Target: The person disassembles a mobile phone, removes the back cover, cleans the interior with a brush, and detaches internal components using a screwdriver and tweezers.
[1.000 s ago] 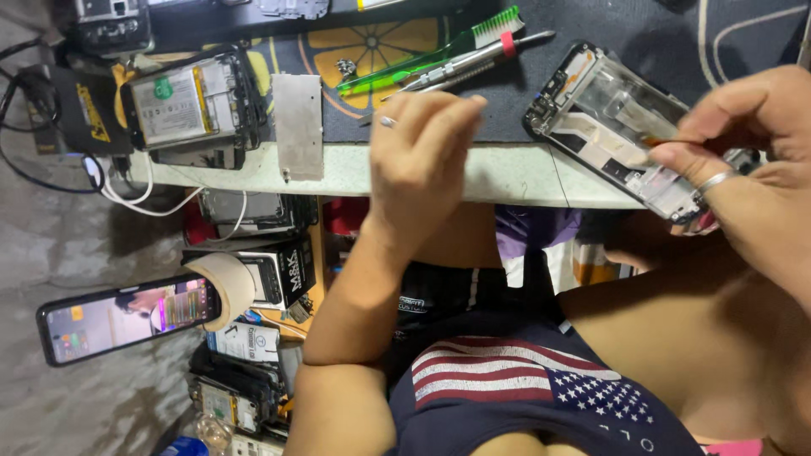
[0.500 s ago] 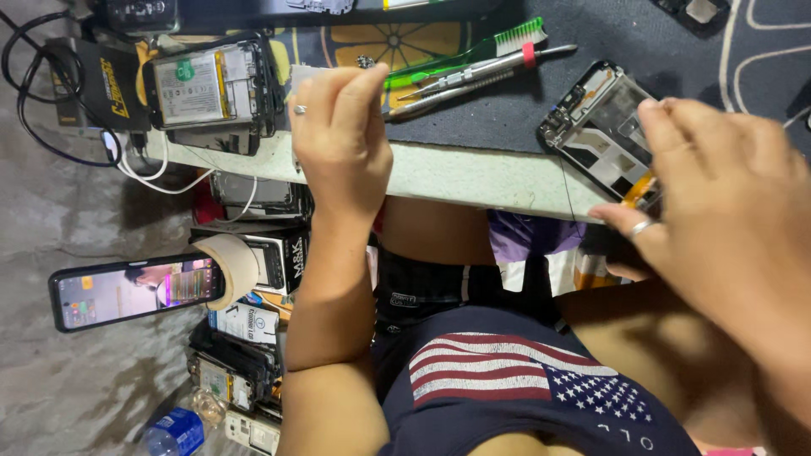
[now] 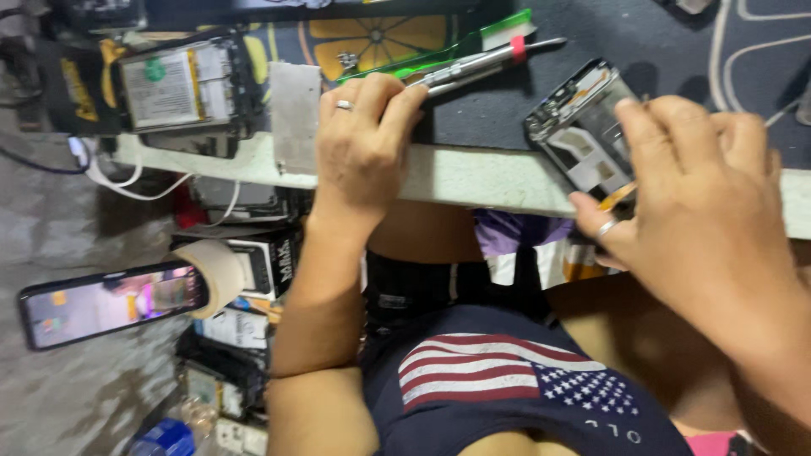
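The opened phone frame (image 3: 583, 135) lies on the table edge (image 3: 473, 176), pinched by the right hand (image 3: 693, 203); the left hand (image 3: 363, 139), fingers curled, touches the screwdriver (image 3: 481, 66) beside it.

My right hand (image 3: 701, 203) covers the lower right of the opened phone frame (image 3: 579, 127). My left hand (image 3: 359, 135) hides the screwdriver's (image 3: 481, 63) tip. Bottom-left clutter is blurred and cut off.
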